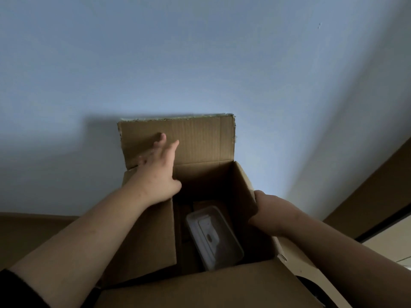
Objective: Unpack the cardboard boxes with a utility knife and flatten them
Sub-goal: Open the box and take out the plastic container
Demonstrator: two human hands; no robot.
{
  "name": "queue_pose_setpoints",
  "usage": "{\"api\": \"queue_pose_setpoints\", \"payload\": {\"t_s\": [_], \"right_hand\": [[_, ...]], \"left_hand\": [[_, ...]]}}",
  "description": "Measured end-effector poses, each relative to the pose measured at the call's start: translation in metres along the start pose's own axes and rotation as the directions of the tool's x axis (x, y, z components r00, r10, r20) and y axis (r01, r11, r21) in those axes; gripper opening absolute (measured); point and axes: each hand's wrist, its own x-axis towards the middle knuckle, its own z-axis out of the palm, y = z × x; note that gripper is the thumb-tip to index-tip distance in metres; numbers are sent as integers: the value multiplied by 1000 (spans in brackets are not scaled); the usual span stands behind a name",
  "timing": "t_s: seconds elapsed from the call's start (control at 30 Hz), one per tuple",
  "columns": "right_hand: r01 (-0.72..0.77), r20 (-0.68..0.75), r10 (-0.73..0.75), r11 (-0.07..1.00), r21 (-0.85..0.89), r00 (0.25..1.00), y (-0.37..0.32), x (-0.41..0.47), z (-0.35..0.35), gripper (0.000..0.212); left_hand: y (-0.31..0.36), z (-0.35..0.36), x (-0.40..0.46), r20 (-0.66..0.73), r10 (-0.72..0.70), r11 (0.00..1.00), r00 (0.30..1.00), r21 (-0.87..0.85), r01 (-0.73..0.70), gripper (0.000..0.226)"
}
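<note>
Against the pale blue wall (200, 52) stands the cardboard box (144, 236), already open at the top, its far flap (200, 138) raised and leaning back toward the wall. Both bare arms reach over it. The left hand (159, 172) lies with fingers straight and spread against the lower left part of that far flap, pressing or steadying it rather than gripping anything. The right hand (270, 213) is at the box's right wall, thumb on the outer side and the fingers seemingly curled over the rim, so it appears to clasp the wall, though the fingers themselves are hidden.

Down inside, below and between the two hands, lies a clear plastic container (214, 237). It sits tilted on the bottom, its long axis running from the far left toward the near right, so its near end points roughly beneath the right wrist. By my reckoning the right hand is the nearer of the two: it would only have to let go of the wall and drop down and inward to the left, while the left would have to come back from the flap and descend. No utility knife shows anywhere
</note>
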Motion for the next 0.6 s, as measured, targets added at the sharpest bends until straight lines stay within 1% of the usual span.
{"api": "queue_pose_setpoints", "payload": {"t_s": [0.07, 0.1, 0.13, 0.17, 0.23, 0.27, 0.3, 0.37, 0.47, 0.53, 0.6], "right_hand": [[1, -26, -4, 993, -117, 1000, -4, -3, -1, 89], [1, -50, -10, 984, -180, 999, -6, -4, -1, 96], [-2, -81, -20, 967, -256, 997, -9, -7, -2, 98], [-3, -116, -39, 939, -344, 993, -14, -11, -3, 96], [8, -149, -104, 841, -541, 983, -24, -18, -6, 87], [34, -150, -153, 802, -597, 977, -30, -22, -9, 83], [73, -150, -207, 785, -615, 967, -36, -22, -11, 79], [171, -127, -299, 791, -587, 946, -47, -20, -12, 77], [315, -30, -372, 823, -473, 928, -66, -7, -9, 78], [353, 34, -369, 856, -378, 929, -81, 7, -4, 74], [317, 106, -299, 914, -253, 948, -93, 22, 3, 74]], "left_hand": [[-7, -24, -4, -31, -32, 992, 999, -122, 28, 92], [-11, -35, -5, -51, -46, 988, 998, -149, 38, 87], [-15, -44, -4, -73, -56, 986, 996, -158, 44, 83], [-19, -51, -4, -90, -62, 985, 994, -168, 46, 81], [-22, -57, -6, -84, -59, 981, 995, -191, 42, 77], [-23, -56, -7, -68, -53, 980, 996, -197, 39, 75], [-22, -54, -9, -60, -47, 979, 997, -203, 34, 74], [-19, -49, -10, -69, -42, 974, 997, -224, 26, 73], [-19, -40, -11, -91, -37, 960, 995, -279, 10, 74], [-20, -34, -12, -101, -36, 940, 994, -341, 0, 74], [-21, -31, -13, -113, -35, 916, 993, -400, -13, 73]]}}
